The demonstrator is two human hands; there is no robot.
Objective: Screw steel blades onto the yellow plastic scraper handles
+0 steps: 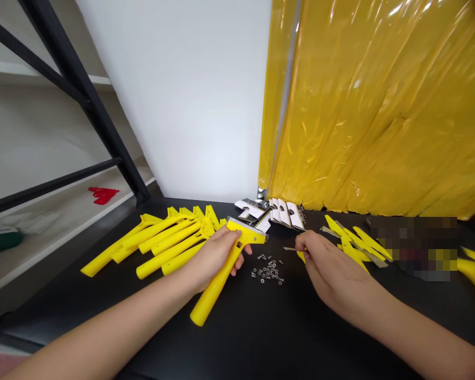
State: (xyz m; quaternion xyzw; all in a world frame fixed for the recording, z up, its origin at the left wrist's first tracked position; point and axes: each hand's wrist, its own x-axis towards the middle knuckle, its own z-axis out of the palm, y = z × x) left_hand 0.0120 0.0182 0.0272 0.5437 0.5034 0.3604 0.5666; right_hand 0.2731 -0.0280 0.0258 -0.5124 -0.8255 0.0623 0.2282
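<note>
- Firmly, the left hand [217, 254] grasps a yellow scraper [216, 293] near its head, the handle slanting down toward the wearer above the black tabletop [253, 343].
- The right hand [326, 264] pinches a thin metal-tipped tool [290, 248], its tip pointing left, apart from the scraper.
- Between the hands, screws and nuts [269, 272] lie loose on the tabletop.
- Behind them sit white-and-black packaging sleeves [275, 211] with cutouts; whether they contain anything cannot be told.
- Yellow scraper handles [170, 255] lie side by side at left, yellow strips [370, 241] at right.
- At far left, the shelving unit [8, 67] holds a red item [103, 195] and a dark green one [2, 241].
</note>
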